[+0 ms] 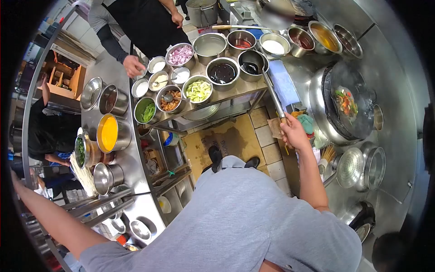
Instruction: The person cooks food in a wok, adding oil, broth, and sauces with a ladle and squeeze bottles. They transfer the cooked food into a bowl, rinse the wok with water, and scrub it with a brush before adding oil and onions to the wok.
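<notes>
My right hand is closed around the handle of a long metal ladle. The ladle's far end dips into a steel pot of dark liquid. Beside it stands another pot of dark sauce. My left arm stretches out to the far left, and my left hand is at the dark edge of the view, its fingers not discernible. To the right, a wok holds colourful food with vegetables in it.
Bowls of chopped onion, green pieces and yellow liquid stand on the counters. A co-worker's hand is over the white-filled bowls. A perforated skimmer lies below the wok. Another person stands at the left.
</notes>
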`<state>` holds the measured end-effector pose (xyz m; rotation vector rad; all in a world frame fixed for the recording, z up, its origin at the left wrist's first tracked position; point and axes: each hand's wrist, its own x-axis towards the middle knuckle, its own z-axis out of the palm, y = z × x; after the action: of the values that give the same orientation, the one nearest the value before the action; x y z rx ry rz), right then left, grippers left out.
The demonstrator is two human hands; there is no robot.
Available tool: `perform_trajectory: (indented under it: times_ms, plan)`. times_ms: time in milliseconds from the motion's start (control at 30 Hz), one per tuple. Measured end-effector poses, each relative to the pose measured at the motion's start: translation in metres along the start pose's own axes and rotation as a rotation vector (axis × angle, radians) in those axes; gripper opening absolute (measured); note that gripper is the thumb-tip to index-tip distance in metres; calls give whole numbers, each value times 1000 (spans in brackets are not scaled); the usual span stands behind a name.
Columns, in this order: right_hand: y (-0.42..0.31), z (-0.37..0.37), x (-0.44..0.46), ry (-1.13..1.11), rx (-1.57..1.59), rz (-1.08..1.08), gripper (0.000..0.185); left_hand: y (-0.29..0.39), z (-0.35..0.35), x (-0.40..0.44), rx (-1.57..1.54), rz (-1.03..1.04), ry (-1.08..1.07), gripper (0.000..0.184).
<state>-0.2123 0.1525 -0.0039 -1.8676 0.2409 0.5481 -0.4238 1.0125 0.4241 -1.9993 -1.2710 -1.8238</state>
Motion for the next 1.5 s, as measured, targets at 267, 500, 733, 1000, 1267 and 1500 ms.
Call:
perform_trajectory:
  times_ms: [267, 500, 733, 1000, 1267, 1500]
  plan:
    - [-8, -17, -20, -37, 574, 44, 54, 17, -17, -1, -208, -4, -235, 86]
    - [-17, -30, -31, -44, 564, 5, 54, 108, -58, -126, -778, -55, -505, 65]
    - [-17, -35, -31, -73, 578, -46, 53, 161, -90, -233, -1060, -169, -741, 49]
    - [-24, -43, -29, -52, 699, 17, 54, 203, -119, -335, -875, -14, -869, 37]
    - [-23, -69, -18, -691, 1625, 116, 43, 241, -98, -451, -1528, -536, -1111, 48]
    - [14, -142, -63, -456, 1499, -90, 45, 286, -97, -503, -1703, -531, -1265, 53]
